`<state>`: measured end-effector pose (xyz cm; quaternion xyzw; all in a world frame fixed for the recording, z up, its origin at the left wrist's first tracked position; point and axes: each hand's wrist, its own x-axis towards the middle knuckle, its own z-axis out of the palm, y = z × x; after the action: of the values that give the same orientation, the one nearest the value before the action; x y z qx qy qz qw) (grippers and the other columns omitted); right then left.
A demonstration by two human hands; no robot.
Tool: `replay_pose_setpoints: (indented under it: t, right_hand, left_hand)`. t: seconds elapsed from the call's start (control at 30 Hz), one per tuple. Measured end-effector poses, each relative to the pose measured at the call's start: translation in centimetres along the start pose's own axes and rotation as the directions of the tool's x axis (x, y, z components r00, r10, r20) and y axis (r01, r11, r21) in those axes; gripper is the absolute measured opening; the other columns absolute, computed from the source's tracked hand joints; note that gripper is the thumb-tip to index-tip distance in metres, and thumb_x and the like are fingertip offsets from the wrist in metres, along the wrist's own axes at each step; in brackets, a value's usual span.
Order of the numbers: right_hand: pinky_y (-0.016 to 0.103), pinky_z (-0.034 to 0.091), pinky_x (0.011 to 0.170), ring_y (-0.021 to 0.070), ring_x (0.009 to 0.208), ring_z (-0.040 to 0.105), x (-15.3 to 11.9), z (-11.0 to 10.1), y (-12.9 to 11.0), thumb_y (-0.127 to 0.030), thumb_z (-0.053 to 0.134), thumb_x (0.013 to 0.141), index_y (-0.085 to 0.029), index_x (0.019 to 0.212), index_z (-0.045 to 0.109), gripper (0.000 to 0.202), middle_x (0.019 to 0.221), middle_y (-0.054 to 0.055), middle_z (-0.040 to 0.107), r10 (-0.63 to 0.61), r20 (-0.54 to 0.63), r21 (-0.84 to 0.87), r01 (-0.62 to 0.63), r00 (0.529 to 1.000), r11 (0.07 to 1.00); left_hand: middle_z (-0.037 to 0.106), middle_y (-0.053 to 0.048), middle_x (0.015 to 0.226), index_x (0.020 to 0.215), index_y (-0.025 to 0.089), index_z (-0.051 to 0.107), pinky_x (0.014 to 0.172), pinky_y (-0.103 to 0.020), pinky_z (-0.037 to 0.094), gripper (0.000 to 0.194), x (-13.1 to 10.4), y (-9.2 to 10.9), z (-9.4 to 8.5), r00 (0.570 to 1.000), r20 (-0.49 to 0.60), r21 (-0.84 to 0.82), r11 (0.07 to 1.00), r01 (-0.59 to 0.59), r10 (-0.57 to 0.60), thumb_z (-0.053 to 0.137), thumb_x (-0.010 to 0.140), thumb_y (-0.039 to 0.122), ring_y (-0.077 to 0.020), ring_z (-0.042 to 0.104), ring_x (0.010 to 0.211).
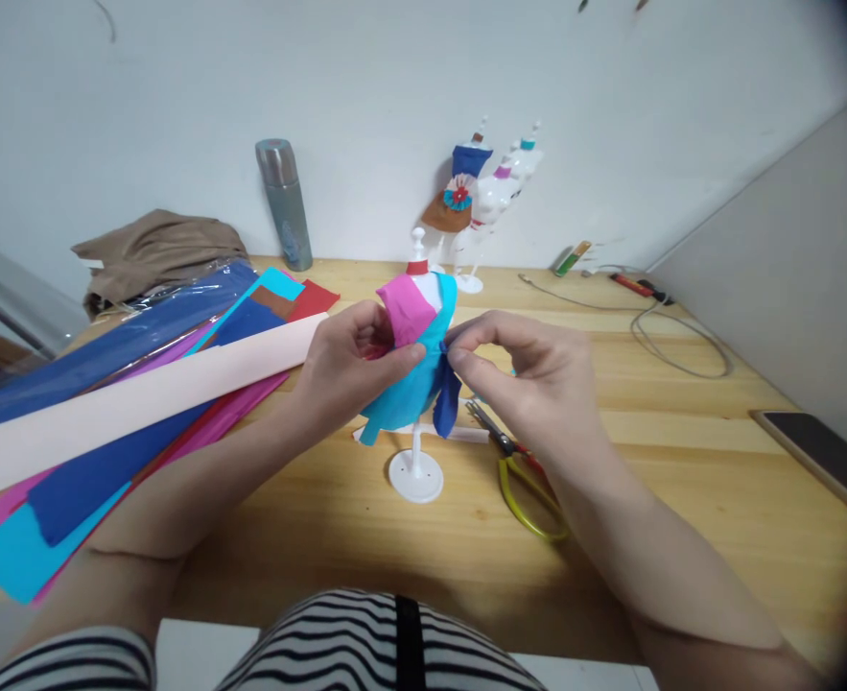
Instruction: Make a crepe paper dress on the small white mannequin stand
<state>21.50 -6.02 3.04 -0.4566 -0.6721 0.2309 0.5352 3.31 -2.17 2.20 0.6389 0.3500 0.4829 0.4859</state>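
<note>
Fingers of the right hand point(538, 369), in the head view, were pinched together on blue paper point(447, 408) at the side of a small dress form point(429, 288), which stood between both hands. The left hand point(351, 369) gripped its other side, thumb on the turquoise paper point(401, 392). Scissors point(515, 453) lay just below the right fingers; paper strips point(178, 374) spread left of the left ones.

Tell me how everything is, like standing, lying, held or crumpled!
Form, upright, dressed
Left hand, holding the form
Blue piece, pinched at its top, hanging
Right hand, pinching the blue piece
Scissors, lying down; opening unclear
Back forms, standing
Flask, standing, lid on
Phone, lying flat, screen dark
Strips, piled, overlapping
Brown cloth, crumpled
Cable, looped
</note>
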Motion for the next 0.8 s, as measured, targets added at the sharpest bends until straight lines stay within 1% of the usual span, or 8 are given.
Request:
replay_pose_setpoints:
  t: [0.1,0.17,0.33,0.47,0.57,0.7,0.8]
  right_hand:
    - [0.035,0.055,0.066,0.0187,0.066,0.066,0.4,-0.1,0.3,-0.023,0.072,0.078,-0.027,0.062,0.066,0.017,0.069,-0.001,0.072,0.116,0.029,0.128,-0.119,0.993,0.985]
    - [0.033,0.055,0.064,0.0172,0.064,0.065,0.6,-0.1,0.5,-0.024,0.073,0.075,-0.026,0.061,0.067,0.015,0.07,-0.001,0.073,0.17,0.043,0.186,-0.175,0.984,0.967]
    - [0.03,0.054,0.063,0.0157,0.065,0.066,0.9,-0.2,0.6,-0.025,0.075,0.069,-0.025,0.058,0.067,0.014,0.069,-0.001,0.073,0.238,0.042,0.274,-0.24,0.97,0.931]
    - [0.031,0.055,0.066,0.0169,0.069,0.068,1.1,-0.4,0.7,-0.023,0.076,0.068,-0.024,0.057,0.068,0.013,0.07,0.001,0.074,0.26,0.053,0.303,-0.264,0.964,0.916]
    - [0.029,0.054,0.062,0.0165,0.068,0.068,1.2,-0.4,0.7,-0.023,0.075,0.067,-0.023,0.057,0.067,0.014,0.069,0.001,0.074,0.271,0.059,0.327,-0.275,0.961,0.904]
    - [0.026,0.049,0.055,0.0142,0.061,0.063,1.3,-0.5,0.8,-0.026,0.074,0.066,-0.023,0.056,0.065,0.014,0.066,0.001,0.073,0.28,0.068,0.328,-0.286,0.958,0.9]
    - [0.027,0.045,0.051,0.0132,0.054,0.057,1.3,-0.7,1.1,-0.03,0.074,0.07,-0.023,0.059,0.065,0.015,0.061,-0.001,0.068,0.244,0.089,0.276,-0.259,0.966,0.926]
  left_hand:
    - [0.07,0.0,0.074,0.082,0.016,0.066,0.064,-0.025,0.051,0.028,0.0,0.2,-0.1,1.0,0.004,-0.01,1.0,0.025,-0.025,0.085,0.07,0.032,-0.0133,0.064,0.069]
    - [0.07,0.0,0.074,0.082,0.015,0.066,0.064,-0.025,0.051,0.028,0.1,0.3,-0.1,0.999,0.01,-0.037,0.998,0.049,-0.048,0.086,0.069,0.031,-0.013,0.064,0.069]
    - [0.07,0.0,0.073,0.081,0.015,0.066,0.062,-0.024,0.05,0.03,0.3,0.0,-0.3,0.996,0.018,-0.073,0.994,0.084,-0.083,0.088,0.067,0.03,-0.0118,0.063,0.067]
    - [0.07,0.001,0.073,0.082,0.015,0.066,0.062,-0.023,0.05,0.033,0.6,-0.5,-0.5,0.995,0.051,-0.1,0.991,0.093,-0.088,0.09,0.066,0.031,-0.0113,0.063,0.068]
    - [0.071,0.0,0.075,0.085,0.015,0.067,0.065,-0.023,0.052,0.034,0.8,-0.7,-0.7,0.993,0.08,-0.133,0.986,0.1,-0.09,0.091,0.067,0.031,-0.0118,0.065,0.07]
    - [0.071,0.0,0.075,0.085,0.014,0.067,0.064,-0.023,0.052,0.035,1.0,-0.8,-0.7,0.989,0.1,-0.157,0.98,0.122,-0.107,0.092,0.066,0.03,-0.0118,0.066,0.069]
    - [0.071,0.0,0.074,0.083,0.015,0.066,0.065,-0.024,0.053,0.034,0.9,-0.7,-0.7,0.989,0.097,-0.144,0.981,0.128,-0.115,0.091,0.067,0.031,-0.0124,0.067,0.069]
